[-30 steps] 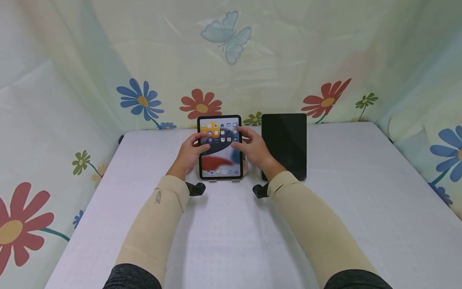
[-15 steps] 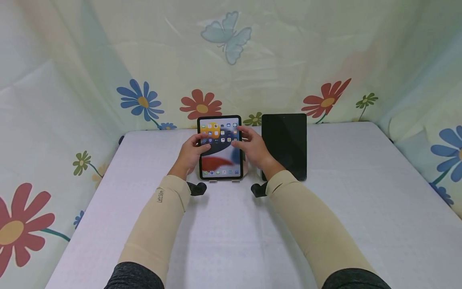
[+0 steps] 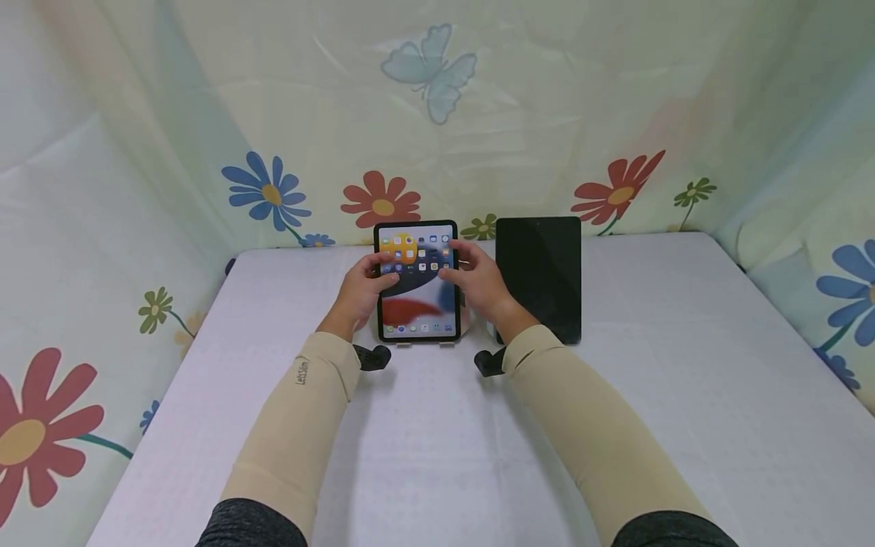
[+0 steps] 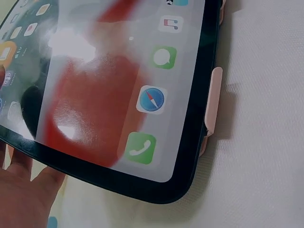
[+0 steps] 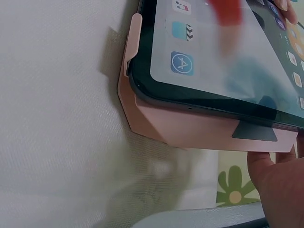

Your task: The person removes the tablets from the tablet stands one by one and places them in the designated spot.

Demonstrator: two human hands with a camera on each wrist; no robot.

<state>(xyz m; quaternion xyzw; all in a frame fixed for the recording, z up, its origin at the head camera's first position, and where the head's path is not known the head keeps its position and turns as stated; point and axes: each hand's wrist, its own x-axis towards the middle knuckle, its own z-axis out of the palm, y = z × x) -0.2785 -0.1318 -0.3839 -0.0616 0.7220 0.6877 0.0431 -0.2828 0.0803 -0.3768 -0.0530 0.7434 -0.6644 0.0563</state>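
A black-framed tablet (image 3: 413, 308) with its screen lit leans on a stand at the far side of the table. In the right wrist view the stand (image 5: 199, 126) is pink, and its small front lips hold the tablet's lower edge. My left hand (image 3: 358, 292) grips the tablet's left side, thumb over the screen, with other fingers (image 4: 19, 164) behind the edge. On the opposite side my right hand (image 3: 481, 281) holds the right edge, its thumb on the glass and other fingers (image 5: 261, 164) behind the pink stand.
Just right of my right hand stands a second tablet (image 3: 540, 273) with a dark screen, its lower left part behind my wrist. A white cloth covers the table (image 3: 424, 441). A flower-printed curtain (image 3: 519, 114) hangs behind and at both sides.
Both hands stay on the lit tablet. The whole view has shifted very slightly; nothing else visibly differs.
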